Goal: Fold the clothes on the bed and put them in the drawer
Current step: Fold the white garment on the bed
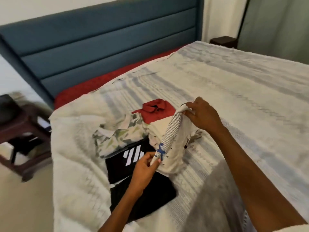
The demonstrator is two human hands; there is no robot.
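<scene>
Stretching between both hands point(203, 114), white garment point(173, 148) above bed point(250, 97).

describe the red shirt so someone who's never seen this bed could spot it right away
On the bed with the pale patterned bedspread, a cluster of clothes lies near the corner closest to the blue headboard. The red shirt is the farthest of the cluster, folded flat with its collar showing. It is the only solid red garment there.

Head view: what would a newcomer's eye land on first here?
Both hands stretch a white garment with a striped band above the bed: the left hand pinches its near end, the right hand its far end. Behind lies a folded red collared shirt; on the left, a black garment with white stripes.
</scene>
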